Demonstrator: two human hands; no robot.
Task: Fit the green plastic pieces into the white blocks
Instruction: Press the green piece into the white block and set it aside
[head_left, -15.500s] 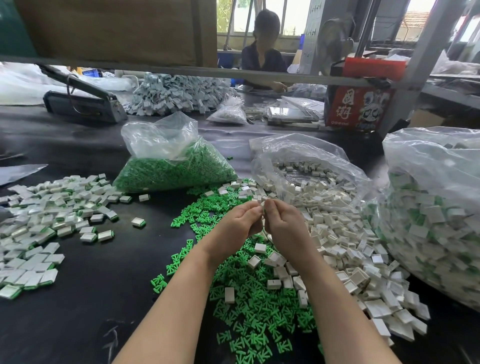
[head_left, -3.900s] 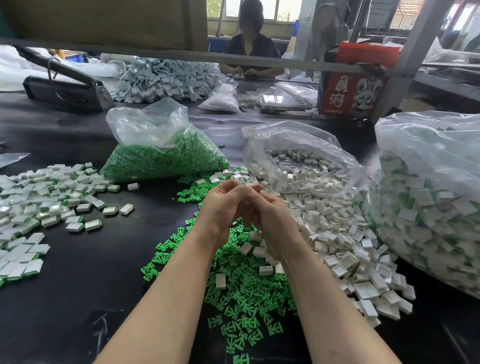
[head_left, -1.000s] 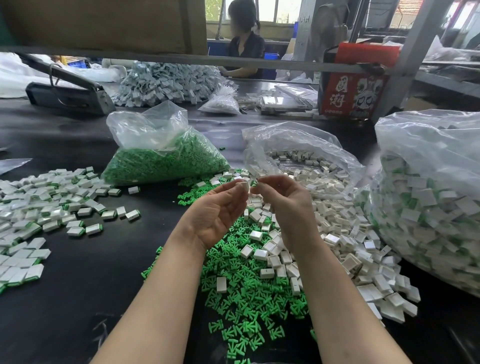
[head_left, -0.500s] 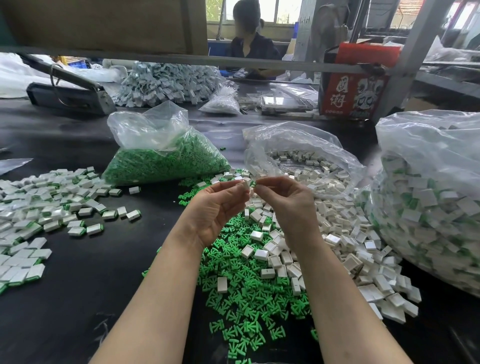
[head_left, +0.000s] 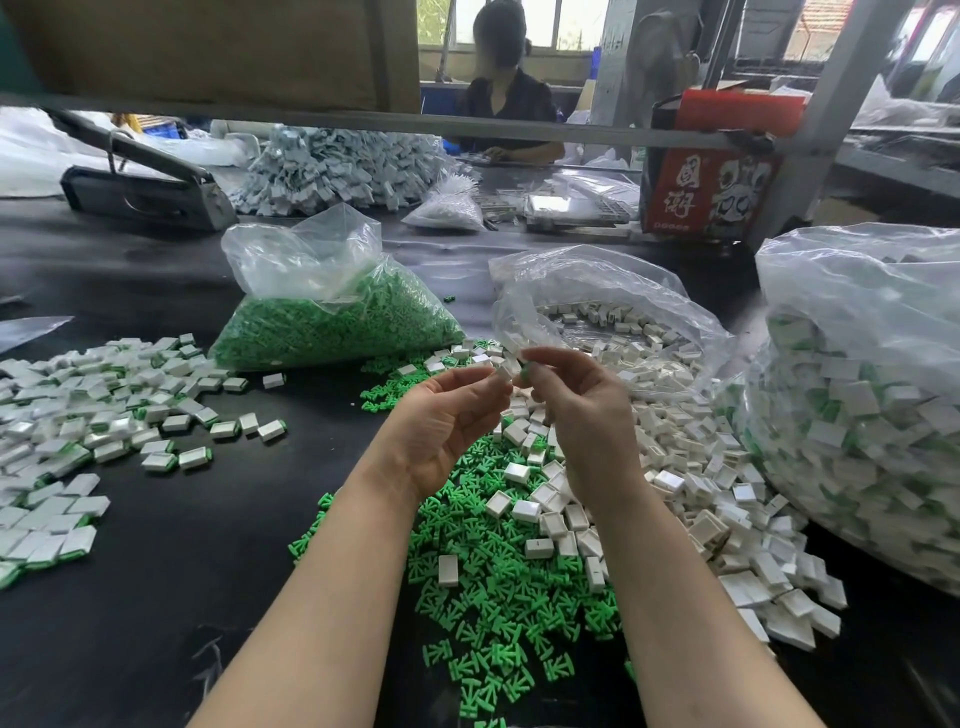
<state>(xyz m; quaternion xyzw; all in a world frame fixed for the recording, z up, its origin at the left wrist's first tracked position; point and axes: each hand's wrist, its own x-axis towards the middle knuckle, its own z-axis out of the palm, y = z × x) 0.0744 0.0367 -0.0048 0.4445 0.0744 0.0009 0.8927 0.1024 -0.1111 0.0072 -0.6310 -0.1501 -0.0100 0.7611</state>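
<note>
My left hand (head_left: 447, 421) pinches a small white block (head_left: 503, 371) at its fingertips, palm turned up. My right hand (head_left: 584, 410) pinches a green plastic piece (head_left: 525, 372) right beside that block, almost touching it. Both hands hover above a loose heap of green pieces (head_left: 483, 587) mixed with white blocks (head_left: 675, 467) on the black table (head_left: 156, 597).
A clear bag of green pieces (head_left: 332, 317) lies behind the hands, an open bag of white blocks (head_left: 613, 322) to its right. A big bag of fitted blocks (head_left: 872, 415) fills the right edge. Fitted blocks (head_left: 88, 415) are spread at left. A person (head_left: 506, 98) sits across the table.
Over the last second the hands have stayed raised with the fingertips close together; the block and green piece have moved slightly nearer. Earlier the hands were pressed together over the heap.
</note>
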